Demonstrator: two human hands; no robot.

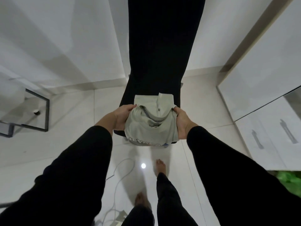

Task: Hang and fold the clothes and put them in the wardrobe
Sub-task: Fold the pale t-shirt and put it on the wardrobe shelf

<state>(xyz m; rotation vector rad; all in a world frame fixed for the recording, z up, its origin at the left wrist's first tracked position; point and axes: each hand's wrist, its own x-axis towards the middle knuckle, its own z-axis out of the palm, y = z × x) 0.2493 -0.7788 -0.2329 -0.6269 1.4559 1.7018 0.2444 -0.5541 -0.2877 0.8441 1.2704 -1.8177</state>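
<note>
Head view: both hands clamp the folded pale-green shirt [150,126] between them, left hand [121,118] and right hand [183,123] on opposite sides, equally near. It hangs over the near edge of the black chair [161,62], long axis running away from the person. White wardrobe [267,101] stands right of the chair.

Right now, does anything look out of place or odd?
Mostly tidy. A loose white cable trails across the floor beside the person's bare feet, a possible trip hazard. The folded shirt, held between both hands, looks neat.
</note>
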